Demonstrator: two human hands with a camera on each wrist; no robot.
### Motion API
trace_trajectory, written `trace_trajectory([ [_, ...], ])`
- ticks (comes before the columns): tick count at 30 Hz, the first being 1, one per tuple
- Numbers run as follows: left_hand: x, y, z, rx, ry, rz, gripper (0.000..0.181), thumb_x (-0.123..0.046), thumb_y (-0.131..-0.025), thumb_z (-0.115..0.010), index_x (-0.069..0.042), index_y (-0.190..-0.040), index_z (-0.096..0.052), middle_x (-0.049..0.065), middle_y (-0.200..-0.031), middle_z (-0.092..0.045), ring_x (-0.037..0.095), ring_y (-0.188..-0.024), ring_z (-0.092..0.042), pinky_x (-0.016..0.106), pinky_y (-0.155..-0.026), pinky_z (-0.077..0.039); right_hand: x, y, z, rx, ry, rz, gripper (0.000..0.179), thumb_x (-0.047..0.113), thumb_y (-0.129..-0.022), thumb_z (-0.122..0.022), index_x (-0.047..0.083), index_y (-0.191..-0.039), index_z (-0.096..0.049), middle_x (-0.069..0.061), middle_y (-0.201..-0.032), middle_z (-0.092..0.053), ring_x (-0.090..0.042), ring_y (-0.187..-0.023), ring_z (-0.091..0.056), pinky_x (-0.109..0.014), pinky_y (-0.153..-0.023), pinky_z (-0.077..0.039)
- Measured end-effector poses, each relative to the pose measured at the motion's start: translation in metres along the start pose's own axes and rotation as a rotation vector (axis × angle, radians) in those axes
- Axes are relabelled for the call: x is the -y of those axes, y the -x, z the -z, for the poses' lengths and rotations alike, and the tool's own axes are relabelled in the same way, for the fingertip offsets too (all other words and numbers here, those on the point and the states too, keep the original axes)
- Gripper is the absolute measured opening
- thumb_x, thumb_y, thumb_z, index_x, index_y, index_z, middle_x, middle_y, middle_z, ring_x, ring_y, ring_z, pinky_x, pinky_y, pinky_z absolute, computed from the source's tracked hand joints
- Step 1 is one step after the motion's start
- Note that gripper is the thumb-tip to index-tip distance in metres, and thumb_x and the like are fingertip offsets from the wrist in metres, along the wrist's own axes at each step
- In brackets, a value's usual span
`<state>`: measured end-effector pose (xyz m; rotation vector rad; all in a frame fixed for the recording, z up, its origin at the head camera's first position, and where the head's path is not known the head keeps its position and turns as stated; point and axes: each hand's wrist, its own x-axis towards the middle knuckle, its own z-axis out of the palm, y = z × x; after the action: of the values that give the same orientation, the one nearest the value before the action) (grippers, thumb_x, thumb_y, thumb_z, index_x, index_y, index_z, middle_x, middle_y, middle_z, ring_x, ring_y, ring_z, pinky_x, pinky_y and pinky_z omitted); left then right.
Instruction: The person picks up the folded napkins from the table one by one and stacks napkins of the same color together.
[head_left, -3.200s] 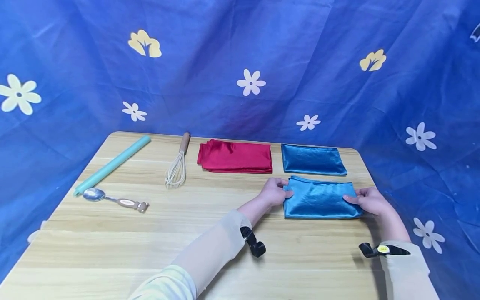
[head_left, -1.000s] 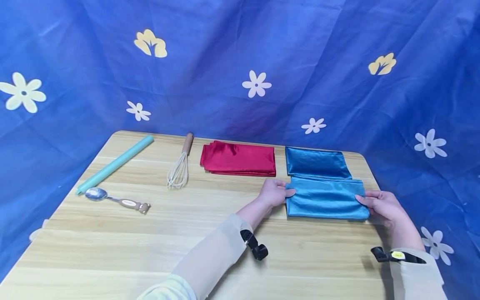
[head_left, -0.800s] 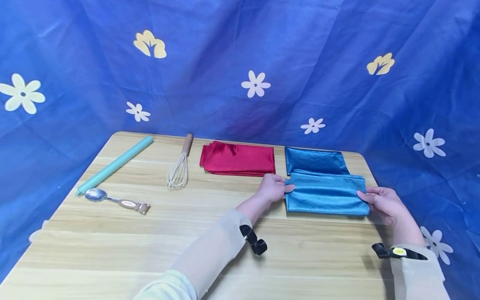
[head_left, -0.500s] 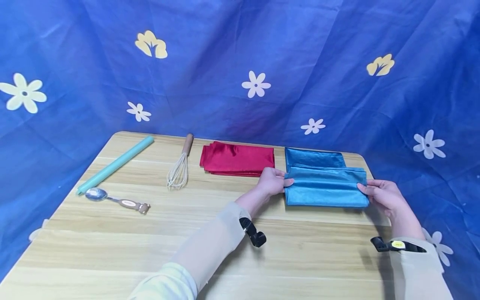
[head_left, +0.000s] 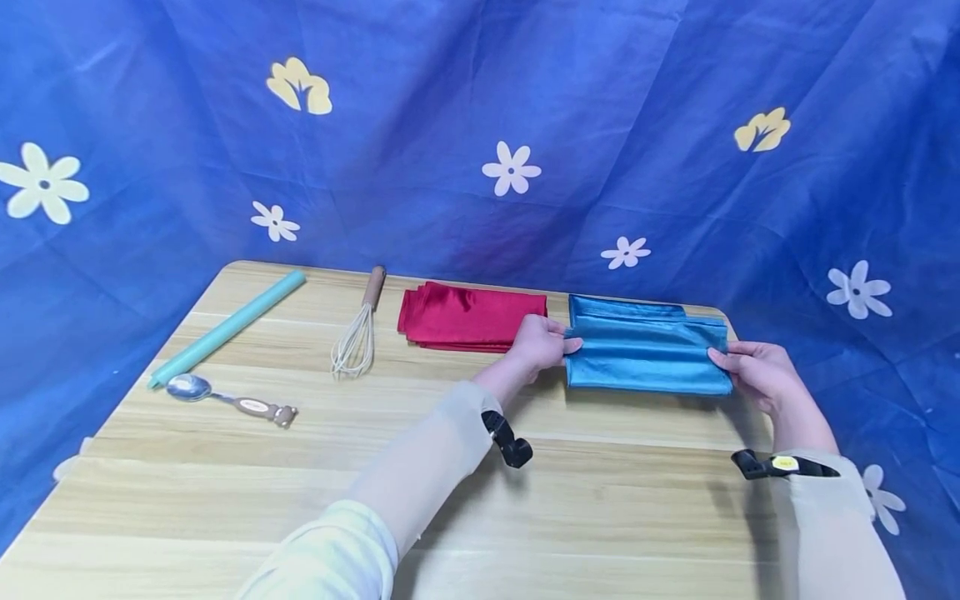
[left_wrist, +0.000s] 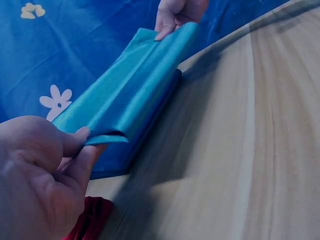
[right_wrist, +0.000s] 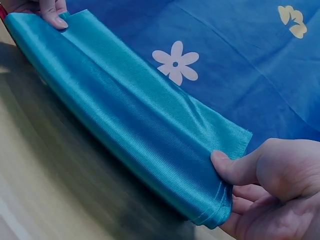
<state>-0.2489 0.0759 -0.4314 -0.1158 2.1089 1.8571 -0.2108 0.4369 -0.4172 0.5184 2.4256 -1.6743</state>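
Note:
A folded teal satin cloth (head_left: 648,358) is stretched level between my two hands. My left hand (head_left: 536,343) pinches its left end, thumb on top and fingers beneath. At the opposite end, my right hand (head_left: 768,377) grips it the same way, its thumb (right_wrist: 232,167) lying across the top layer. Under the teal cloth is a darker blue folded cloth (head_left: 663,311), with only its back strip showing in the head view. From the left wrist, the held cloth appears raised over this blue cloth (left_wrist: 107,164), with a gap and shadow below.
A folded red cloth (head_left: 480,315) lies just left of my left hand. Farther left on the wooden table (head_left: 600,500) are a whisk (head_left: 356,337), a spoon (head_left: 232,400) and a mint-green stick (head_left: 228,329). A blue flowered curtain (head_left: 420,150) hangs behind the table's back edge.
Both hands have carried the teal cloth away from me, from in front of the darker blue cloth to over it, covering most of it. The other things stay put.

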Motion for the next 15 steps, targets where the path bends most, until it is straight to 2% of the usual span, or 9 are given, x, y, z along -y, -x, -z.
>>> trace_trajectory([
  [5, 0.000, -0.009, 0.002, -0.019, -0.053, -0.021, 0.040, -0.013, -0.094, -0.083, 0.007, -0.124, -0.069, 0.018, -0.111, -0.073, 0.023, -0.074, -0.075, 0.035, -0.081, -0.061, 0.005, -0.008, -0.003, -0.001, -0.010, 0.004, 0.074, 0.027, -0.097, -0.081, -0.011, -0.148, -0.043, -0.010, -0.128, -0.051, 0.002, -0.085, -0.061, -0.019, -0.073, -0.057],
  [8, 0.000, -0.013, 0.001, -0.037, -0.072, -0.023, 0.039, -0.014, -0.093, -0.084, 0.007, -0.124, -0.070, 0.018, -0.109, -0.073, 0.023, -0.075, -0.075, 0.035, -0.081, -0.061, 0.007, -0.013, -0.006, -0.008, -0.008, 0.009, 0.071, 0.025, -0.098, -0.080, -0.011, -0.147, -0.045, -0.017, -0.136, -0.047, 0.003, -0.086, -0.060, -0.018, -0.074, -0.057],
  [15, -0.002, -0.024, 0.000, -0.052, -0.095, -0.021, 0.041, -0.015, -0.094, -0.083, 0.006, -0.127, -0.071, 0.018, -0.115, -0.072, 0.021, -0.084, -0.074, 0.034, -0.083, -0.060, 0.012, -0.024, -0.009, -0.064, 0.023, 0.004, 0.062, 0.024, -0.097, -0.081, -0.009, -0.141, -0.054, -0.016, -0.133, -0.051, 0.006, -0.084, -0.061, -0.016, -0.072, -0.057],
])
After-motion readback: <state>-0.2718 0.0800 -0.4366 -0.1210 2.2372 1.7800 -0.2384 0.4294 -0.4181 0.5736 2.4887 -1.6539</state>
